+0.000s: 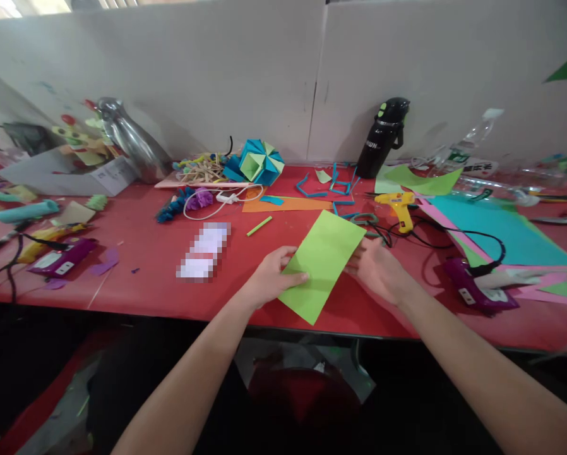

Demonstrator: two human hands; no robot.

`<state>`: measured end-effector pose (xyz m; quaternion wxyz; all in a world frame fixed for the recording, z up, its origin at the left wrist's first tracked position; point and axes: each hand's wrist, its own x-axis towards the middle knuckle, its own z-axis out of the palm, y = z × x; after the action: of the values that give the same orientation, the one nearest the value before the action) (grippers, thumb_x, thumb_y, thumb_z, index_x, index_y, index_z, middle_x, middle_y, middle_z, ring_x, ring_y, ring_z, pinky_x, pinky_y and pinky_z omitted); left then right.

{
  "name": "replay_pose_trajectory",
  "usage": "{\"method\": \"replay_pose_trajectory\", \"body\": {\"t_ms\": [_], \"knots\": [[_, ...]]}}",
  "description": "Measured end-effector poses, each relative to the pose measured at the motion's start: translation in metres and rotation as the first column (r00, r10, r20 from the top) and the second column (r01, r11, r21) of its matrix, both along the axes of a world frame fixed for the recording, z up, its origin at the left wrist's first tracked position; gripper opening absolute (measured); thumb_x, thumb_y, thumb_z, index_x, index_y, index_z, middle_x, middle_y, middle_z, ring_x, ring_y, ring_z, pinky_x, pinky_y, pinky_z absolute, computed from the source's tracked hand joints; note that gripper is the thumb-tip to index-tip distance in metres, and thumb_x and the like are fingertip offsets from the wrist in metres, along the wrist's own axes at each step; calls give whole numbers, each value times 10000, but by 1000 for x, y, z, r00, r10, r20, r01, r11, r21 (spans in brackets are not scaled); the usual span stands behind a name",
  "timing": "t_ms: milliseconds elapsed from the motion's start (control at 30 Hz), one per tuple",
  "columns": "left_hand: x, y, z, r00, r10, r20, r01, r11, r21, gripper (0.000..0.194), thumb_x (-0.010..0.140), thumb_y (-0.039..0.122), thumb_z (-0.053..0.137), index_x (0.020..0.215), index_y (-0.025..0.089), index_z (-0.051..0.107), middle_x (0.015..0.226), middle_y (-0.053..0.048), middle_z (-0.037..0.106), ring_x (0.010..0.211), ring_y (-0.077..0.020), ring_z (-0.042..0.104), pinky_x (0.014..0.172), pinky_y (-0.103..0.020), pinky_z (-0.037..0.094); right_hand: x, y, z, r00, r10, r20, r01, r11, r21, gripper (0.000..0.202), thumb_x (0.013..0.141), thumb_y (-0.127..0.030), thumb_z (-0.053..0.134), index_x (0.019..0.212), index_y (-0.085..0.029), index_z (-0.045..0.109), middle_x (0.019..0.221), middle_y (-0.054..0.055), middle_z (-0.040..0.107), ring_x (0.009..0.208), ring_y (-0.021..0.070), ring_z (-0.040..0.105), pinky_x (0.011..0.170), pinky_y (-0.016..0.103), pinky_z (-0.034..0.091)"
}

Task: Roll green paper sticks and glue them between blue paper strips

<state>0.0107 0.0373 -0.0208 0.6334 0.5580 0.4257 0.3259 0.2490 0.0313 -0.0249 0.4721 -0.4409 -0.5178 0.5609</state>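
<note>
A light green sheet of paper [325,265] is held slanted above the front of the red table. My left hand [274,275] pinches its left edge, thumb on top and the other fingers partly hidden underneath. At the right edge, my right hand [376,268] holds the sheet, its fingertips partly hidden behind the paper. A thin green paper strip [259,226] lies on the table to the left. Behind the sheet are an orange paper piece [293,204] and several folded blue strips [341,186]. A yellow glue gun [397,208] rests beyond my right hand.
Purple power strips [477,287] sit at both sides, with black cables trailing. Along the wall stand a black bottle [382,139], a steel jug [132,142] and a blue-green paper ball [261,162]. Blue paper sheets [496,230] lie right; a blurred-out rectangle [204,251] lies left.
</note>
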Motion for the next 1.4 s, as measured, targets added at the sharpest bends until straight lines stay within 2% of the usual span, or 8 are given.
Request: {"method": "replay_pose_trajectory", "body": {"t_ms": [133,267,367,467,700,933,1233,1400], "knots": [[7,-2,-6,999,14,-45,-8,990,139,570,737,291,794,1239,180,547,1215,-144,662,1069,-266,675,872,-385,568,1,9,-19,979,-167,121,160,985,65,410,791,-505,714,1067,-201,714,1107,92,735,1017,285,680,901,443,531],[11,10,-12,984,174,-41,-162,962,219,545,744,319,786,1215,149,571,1193,-153,667,1065,-248,670,929,-394,543,1,12,-20,972,47,230,-53,998,19,327,821,-499,677,916,-194,750,890,56,755,871,268,697,782,402,557],[11,22,-18,983,182,-6,-174,950,261,387,778,358,747,1084,139,656,1070,-129,721,975,-242,696,874,-390,564,0,10,-15,944,108,310,-116,993,8,345,815,-514,678,823,-175,743,807,55,739,777,244,679,691,360,547],[11,28,-23,989,148,5,-144,948,284,272,799,365,721,953,143,694,980,-103,743,903,-229,709,838,-375,576,-1,10,-15,961,51,271,-67,996,51,322,834,-491,662,925,-191,731,881,49,739,826,226,675,743,356,544],[9,27,-26,990,117,-85,-78,927,366,253,848,371,655,992,165,680,965,-75,732,873,-194,696,772,-316,572,-2,13,-21,974,-17,225,3,998,64,316,823,-436,674,1037,-207,713,815,30,727,735,184,665,717,344,543],[10,25,-22,982,178,-62,-146,926,350,289,835,362,668,1045,166,703,996,-81,749,903,-214,704,803,-336,569,-3,9,-21,988,-54,145,49,998,35,380,815,-433,682,1131,-224,718,871,34,737,681,160,646,597,302,552],[6,26,-21,987,163,2,-158,952,264,244,818,288,675,1023,191,763,1017,-67,766,960,-233,701,894,-373,542,1,9,-24,995,-89,38,88,996,33,266,778,-338,730,1007,-211,775,794,25,732,619,131,623,600,294,546],[8,23,-18,984,174,32,-177,951,253,276,828,391,692,985,179,772,1004,-79,769,957,-242,704,875,-366,550,-4,5,-17,993,-99,70,95,993,64,272,772,-399,741,971,-215,772,775,22,727,646,143,628,632,301,541]]}}
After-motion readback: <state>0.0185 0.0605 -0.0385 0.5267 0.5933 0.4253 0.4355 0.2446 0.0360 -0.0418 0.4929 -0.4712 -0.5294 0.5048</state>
